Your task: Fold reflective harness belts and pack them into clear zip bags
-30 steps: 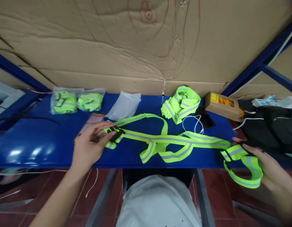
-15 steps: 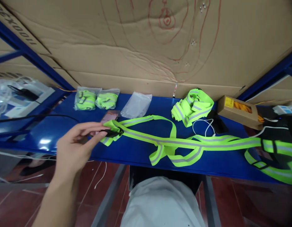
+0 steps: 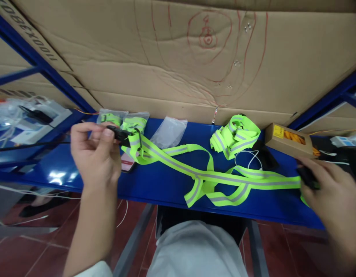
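Observation:
My left hand point(image 3: 94, 154) pinches a black buckle point(image 3: 118, 134) at the left end of a neon-yellow reflective strap point(image 3: 221, 176), holding that end up off the blue table. My right hand point(image 3: 329, 188), somewhat blurred, grips a black buckle piece point(image 3: 308, 177) at the strap's other end. Between both hands the strap runs across the table, with loops lying slack along its middle. A phone point(image 3: 127, 163) lies partly hidden under the raised left end.
Bagged neon straps point(image 3: 134, 124) and a clear plastic bag point(image 3: 170, 132) lie along the back. A bundled neon strap point(image 3: 235, 134), a white cable point(image 3: 250, 152) and a cardboard box point(image 3: 289, 140) sit at the right. Behind stands a cardboard wall point(image 3: 166, 77).
My left hand has risen, lifting the buckle end. My right hand has come into view at the right and now holds the strap's other end.

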`<move>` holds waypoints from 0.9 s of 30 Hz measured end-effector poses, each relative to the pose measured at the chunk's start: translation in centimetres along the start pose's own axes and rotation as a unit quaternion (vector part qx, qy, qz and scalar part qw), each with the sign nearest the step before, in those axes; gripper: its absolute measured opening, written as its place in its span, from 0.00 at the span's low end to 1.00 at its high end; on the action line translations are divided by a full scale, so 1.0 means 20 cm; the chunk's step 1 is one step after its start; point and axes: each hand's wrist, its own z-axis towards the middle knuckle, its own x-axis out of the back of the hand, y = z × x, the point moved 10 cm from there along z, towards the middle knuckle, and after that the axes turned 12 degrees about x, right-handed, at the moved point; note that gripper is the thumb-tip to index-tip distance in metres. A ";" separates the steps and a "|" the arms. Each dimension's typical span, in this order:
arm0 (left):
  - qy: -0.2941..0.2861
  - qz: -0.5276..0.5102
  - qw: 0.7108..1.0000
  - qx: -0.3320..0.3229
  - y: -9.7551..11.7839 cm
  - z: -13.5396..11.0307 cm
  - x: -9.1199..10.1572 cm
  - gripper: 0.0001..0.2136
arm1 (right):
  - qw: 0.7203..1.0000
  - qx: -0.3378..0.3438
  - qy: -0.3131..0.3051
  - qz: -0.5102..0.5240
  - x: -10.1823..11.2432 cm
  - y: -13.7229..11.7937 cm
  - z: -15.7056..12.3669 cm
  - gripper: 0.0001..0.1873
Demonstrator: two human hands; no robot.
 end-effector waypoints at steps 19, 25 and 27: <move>0.088 0.133 0.987 -0.004 0.08 0.35 0.39 0.12 | 0.950 0.190 -0.110 0.223 -0.58 -0.64 0.05 0.29; 0.136 0.061 0.982 0.114 -0.08 0.39 0.51 0.07 | 0.952 0.165 -0.102 0.236 -0.61 -0.60 0.01 0.26; 0.118 0.066 0.981 0.138 -0.14 0.36 0.48 0.05 | 0.948 0.168 -0.106 0.251 -0.60 -0.60 0.02 0.23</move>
